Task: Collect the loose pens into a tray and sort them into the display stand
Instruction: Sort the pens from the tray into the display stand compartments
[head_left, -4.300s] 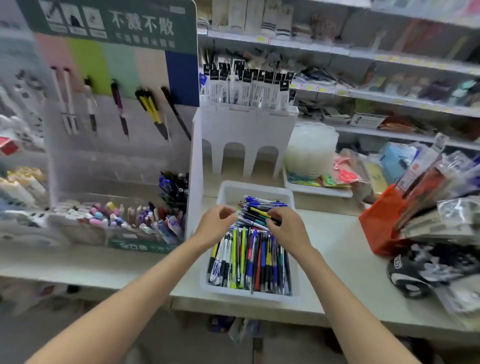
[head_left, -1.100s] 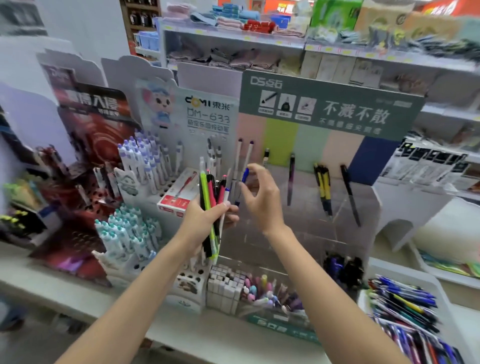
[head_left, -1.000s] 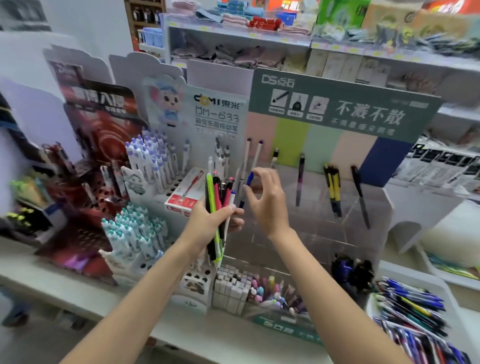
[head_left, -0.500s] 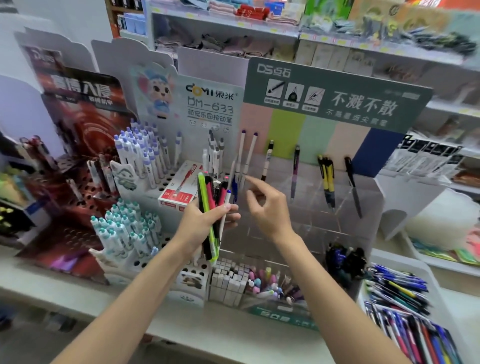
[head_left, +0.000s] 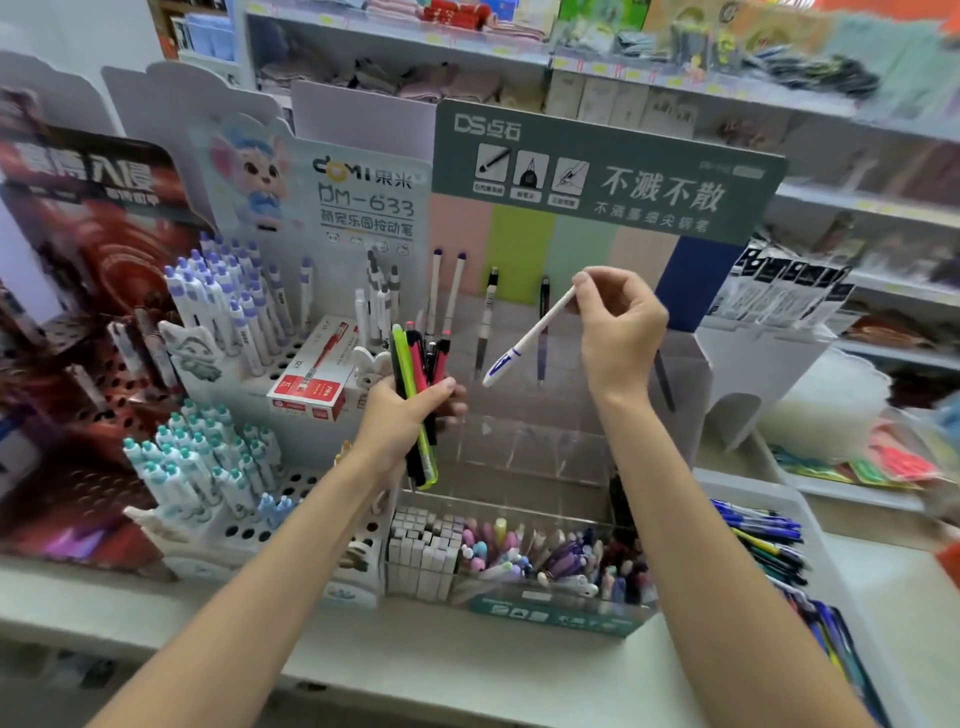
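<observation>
You are facing a stationery shop's shelves (head_left: 649, 67), which are running across the back in soft focus, with a pale counter (head_left: 467, 670) stretching below them. On that counter the display stand (head_left: 524, 249) is taking up the middle: a green header, pastel panels behind, clear tiers in front with a few pens standing upright, and a bottom bin (head_left: 519, 564) crowded with pens. Just to its left a white holed stand (head_left: 260, 499) is carrying rows of purple-capped and teal-capped pens, with a red box (head_left: 311, 382) lying on it.

At the right edge the white tray (head_left: 753, 486) is sitting on the counter, and loose pens (head_left: 763, 538) are lying across one another inside it, mostly blue; the far end is running out of view.

Your left hand (head_left: 405, 421) is wrapping its fingers and thumb round a bundle of pens (head_left: 415, 358), held upright in front of the stand, with a lime one and a pink one facing you. The exact count is hard to judge, perhaps six or so.

Your right hand (head_left: 621, 327) is raised before the stand's upper tier, pinching the top end of a white pen (head_left: 524, 340) between thumb and fingertips. That pen is slanting down to the left, its blue-marked tip hanging in the air near the bundle without touching it.
</observation>
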